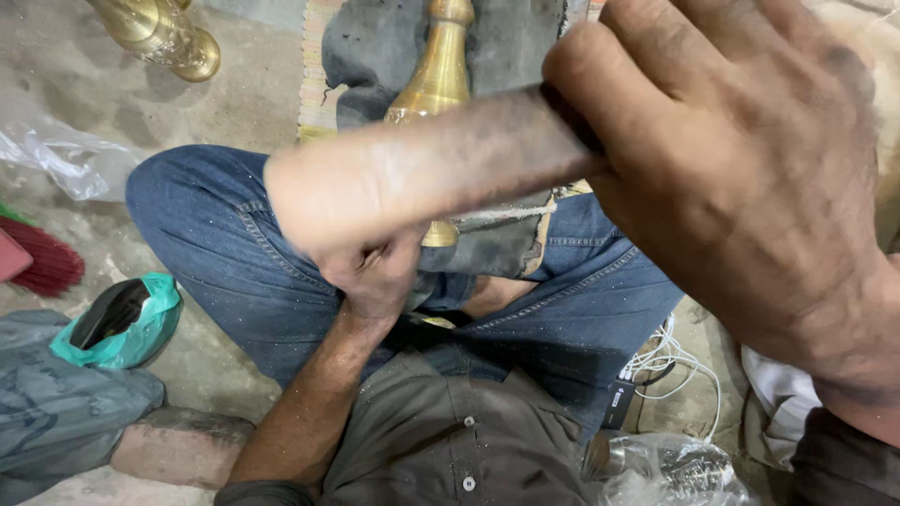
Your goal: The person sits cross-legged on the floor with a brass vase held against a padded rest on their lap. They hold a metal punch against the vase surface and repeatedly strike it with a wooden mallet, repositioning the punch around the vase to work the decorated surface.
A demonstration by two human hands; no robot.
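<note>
Closest to camera: right hand point(750, 178), fingers wrapped tight round the thick end of a wooden stick point(422, 169); motion blur on both.
Stick: worn, dark-stained wood, roughly level, running left from the right hand across the lap; free end pale and blunt, above the left hand.
Left hand: left hand point(375, 267) just under the stick's free end, forearm coming up from the bottom of view. Fingers curled round the lower part of a brass piece point(437, 75); grip partly hidden by the stick, so how firmly it clamps, cannot tell.
Brass piece: turned, bottle-like neck, upright-ish, leaning against a grey cloth point(375, 47) over the lap. Middle hidden behind the stick; a brass edge shows again just below it at the left hand.
Body: blue jeans point(216, 244), legs crossed on the floor; dark grey buttoned shirt point(441, 431) at bottom centre.
Floor left: green plastic bag point(141, 328) with a dark object inside, red broom bristles point(42, 262), clear plastic sheet point(66, 159), brick point(178, 445).
Floor right: white cable point(670, 361), clear bag with a metal part point(675, 473).
Far top left: second brass piece point(164, 33), lying on the dusty floor, well apart from both hands.
</note>
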